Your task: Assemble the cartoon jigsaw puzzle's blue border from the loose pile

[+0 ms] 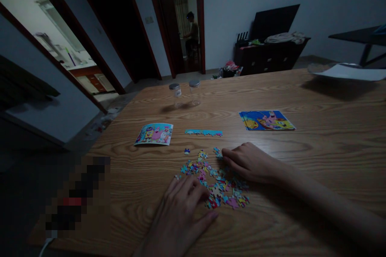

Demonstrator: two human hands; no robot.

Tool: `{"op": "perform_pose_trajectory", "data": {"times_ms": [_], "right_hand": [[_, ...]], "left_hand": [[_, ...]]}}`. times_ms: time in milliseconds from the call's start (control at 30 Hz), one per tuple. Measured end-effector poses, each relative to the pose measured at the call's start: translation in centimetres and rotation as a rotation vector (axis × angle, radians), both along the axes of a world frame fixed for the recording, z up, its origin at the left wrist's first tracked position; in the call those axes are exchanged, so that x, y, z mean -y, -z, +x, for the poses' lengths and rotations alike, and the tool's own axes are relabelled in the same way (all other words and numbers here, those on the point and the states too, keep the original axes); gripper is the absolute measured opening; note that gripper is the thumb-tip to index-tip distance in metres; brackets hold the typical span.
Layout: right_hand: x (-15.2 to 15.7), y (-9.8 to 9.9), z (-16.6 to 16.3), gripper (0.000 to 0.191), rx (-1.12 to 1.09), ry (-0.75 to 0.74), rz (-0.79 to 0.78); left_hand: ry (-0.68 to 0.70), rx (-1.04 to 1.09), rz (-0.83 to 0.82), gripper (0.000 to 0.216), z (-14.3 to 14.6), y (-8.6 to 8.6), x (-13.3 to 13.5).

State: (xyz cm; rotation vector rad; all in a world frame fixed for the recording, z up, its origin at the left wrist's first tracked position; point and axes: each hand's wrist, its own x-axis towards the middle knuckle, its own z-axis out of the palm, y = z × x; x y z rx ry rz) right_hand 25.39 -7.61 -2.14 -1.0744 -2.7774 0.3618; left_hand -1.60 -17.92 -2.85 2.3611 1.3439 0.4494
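A loose pile of small jigsaw puzzle pieces [215,190] in blue, pink and yellow lies on the wooden table. My left hand [183,209] rests at the pile's near left edge, fingers spread and bent, holding nothing visible. At the upper right of the pile, my right hand [249,162] is closed, its fingertips at a light blue puzzle piece [217,154]; its palm side is hidden. A joined strip of puzzle pieces [203,132] lies beyond the pile. Single pieces, one of them dark blue [187,151], lie between strip and pile.
A curled cartoon picture sheet [155,134] lies left of the strip, and a blue cartoon picture [267,120] lies to the right. Two lidded clear jars [195,93] stand farther back. White paper [350,72] is at the far right. Beyond a doorway sits a person [192,34].
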Motion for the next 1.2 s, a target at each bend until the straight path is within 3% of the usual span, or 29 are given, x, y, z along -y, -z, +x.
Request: {"op": "perform_pose_trajectory", "data": {"times_ms": [233, 733, 1000, 1200], "right_hand": [[0.0, 0.1, -0.1, 0.028, 0.008, 0.006, 0.005], [0.0, 0.0, 0.0, 0.024, 0.027, 0.007, -0.005], [0.1, -0.1, -0.3, 0.029, 0.04, 0.008, 0.006], [-0.1, 0.7, -0.2, 0.031, 0.025, 0.0, 0.05]], "left_hand": [[0.035, -0.012, -0.032, 0.011, 0.3, 0.3, 0.0], [0.147, -0.127, -0.117, 0.011, 1.4, -1.3, -0.5], [0.156, -0.184, -0.099, 0.029, 1.6, 0.1, -1.2], [0.186, -0.133, -0.078, 0.012, 2.0, -0.2, -0.3]]}}
